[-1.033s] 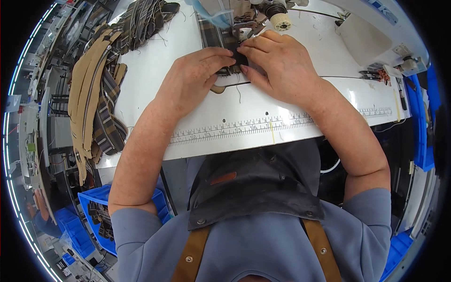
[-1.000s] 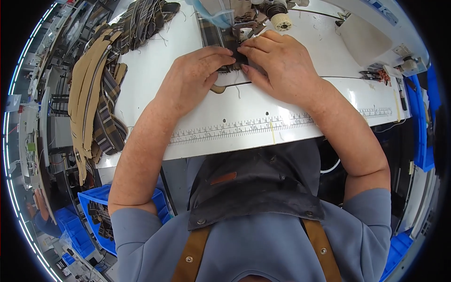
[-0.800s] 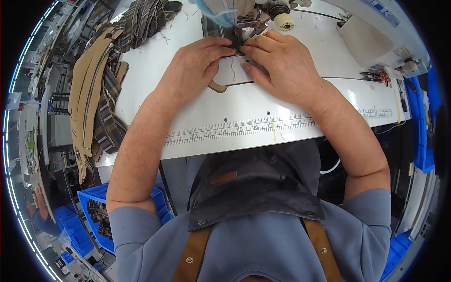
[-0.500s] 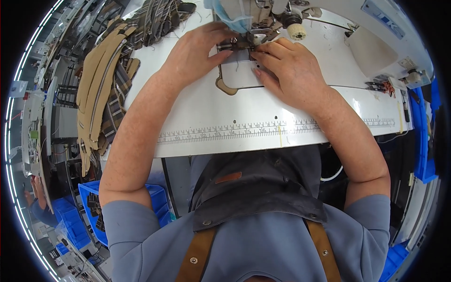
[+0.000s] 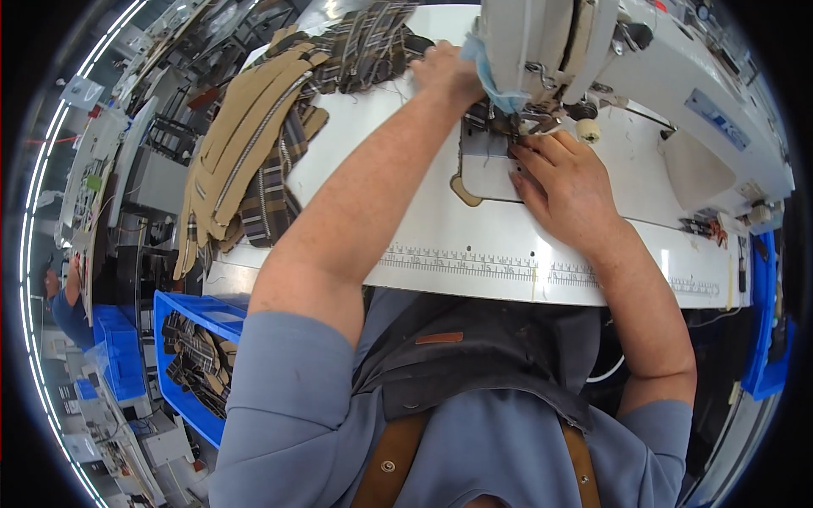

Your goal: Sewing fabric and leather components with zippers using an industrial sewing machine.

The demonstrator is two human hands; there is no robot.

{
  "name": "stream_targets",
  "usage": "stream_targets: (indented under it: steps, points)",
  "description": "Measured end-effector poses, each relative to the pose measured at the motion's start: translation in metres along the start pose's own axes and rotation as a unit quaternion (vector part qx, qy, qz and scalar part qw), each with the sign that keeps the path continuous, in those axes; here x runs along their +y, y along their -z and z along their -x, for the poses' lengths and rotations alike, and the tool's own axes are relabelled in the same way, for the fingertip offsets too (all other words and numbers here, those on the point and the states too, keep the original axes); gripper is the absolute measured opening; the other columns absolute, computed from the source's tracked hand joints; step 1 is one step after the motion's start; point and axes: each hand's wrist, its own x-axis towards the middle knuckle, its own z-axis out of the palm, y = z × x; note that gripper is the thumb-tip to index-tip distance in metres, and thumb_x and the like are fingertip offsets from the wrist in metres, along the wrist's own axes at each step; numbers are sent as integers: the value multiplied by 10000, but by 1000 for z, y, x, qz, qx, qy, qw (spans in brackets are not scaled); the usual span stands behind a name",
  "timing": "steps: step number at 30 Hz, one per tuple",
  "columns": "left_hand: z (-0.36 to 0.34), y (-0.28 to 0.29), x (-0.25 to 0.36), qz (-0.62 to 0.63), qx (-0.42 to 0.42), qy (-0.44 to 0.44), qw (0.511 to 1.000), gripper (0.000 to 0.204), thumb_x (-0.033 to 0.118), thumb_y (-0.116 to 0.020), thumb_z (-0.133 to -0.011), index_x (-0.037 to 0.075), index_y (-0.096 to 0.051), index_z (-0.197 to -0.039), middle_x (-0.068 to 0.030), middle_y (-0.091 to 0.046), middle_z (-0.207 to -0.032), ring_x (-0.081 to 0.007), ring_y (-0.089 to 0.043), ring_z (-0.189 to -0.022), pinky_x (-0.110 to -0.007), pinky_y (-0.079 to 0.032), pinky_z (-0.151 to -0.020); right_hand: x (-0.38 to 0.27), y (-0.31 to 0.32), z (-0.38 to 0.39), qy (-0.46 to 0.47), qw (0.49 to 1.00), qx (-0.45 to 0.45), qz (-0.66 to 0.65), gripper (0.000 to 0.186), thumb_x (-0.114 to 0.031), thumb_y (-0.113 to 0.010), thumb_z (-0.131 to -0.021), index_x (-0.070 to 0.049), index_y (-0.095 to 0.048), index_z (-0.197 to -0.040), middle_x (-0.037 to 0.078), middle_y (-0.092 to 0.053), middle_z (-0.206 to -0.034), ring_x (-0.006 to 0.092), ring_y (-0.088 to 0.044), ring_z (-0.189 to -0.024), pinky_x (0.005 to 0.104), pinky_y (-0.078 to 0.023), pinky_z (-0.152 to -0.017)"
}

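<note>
My right hand rests on the bed of the sewing machine, beside the needle. Its bent fingertips press on a small dark fabric piece at the presser foot; most of that piece is hidden. My left hand reaches past the left side of the machine head, near the dark end of a pile of plaid fabric pieces. Its fingers are bent and partly hidden, so I cannot see whether they hold anything. Tan pieces with metal zippers lie layered left of my forearm.
A printed ruler scale runs along the front of the white table. A blue bin with plaid and tan pieces stands below left. Small snips lie at the right. A light blue cloth hangs on the machine head.
My left hand has left the presser foot and moved away toward the plaid pile. My right hand stays by the needle. The view has shifted left, showing more of the blue bin.
</note>
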Motion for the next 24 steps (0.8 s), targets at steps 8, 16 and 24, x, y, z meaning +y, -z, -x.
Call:
stream_targets:
  steps: [8, 16, 24]
  points:
    - [-33, 30, -49, 127, 60, 92, 986, 579, 543, -745, -880, 47, -747, -1179, -189, -720, -1253, -368, -687, -1165, -457, -534, -1003, -1, 0, 0, -6, 1000, -10, 4, 281, -181, -743, -857, -15, -748, -1084, 114, -709, -1131, 286, -669, -1028, 415, -543, -867]
    - [-41, 129, -244, 21, 201, 93, 975, 573, 609, -834, -772, 141, -787, -1099, -95, -776, -1091, -270, -731, -1056, -405, -553, -953, -9, 5, -7, 26, 1000, 1, -17, 283, -150, -745, -857, -8, -745, -1102, 104, -706, -1114, 285, -651, -1030, 406, -550, -886]
    - [80, 157, -218, -163, 93, 85, 978, 544, 570, -878, -732, 118, -760, -1011, -81, -711, -1116, -252, -676, -1110, -406, -528, -955, -5, 2, -2, -11, 1000, -26, 3, 279, -149, -730, -878, -8, -746, -1118, 106, -698, -1130, 280, -643, -1058, 407, -550, -901]
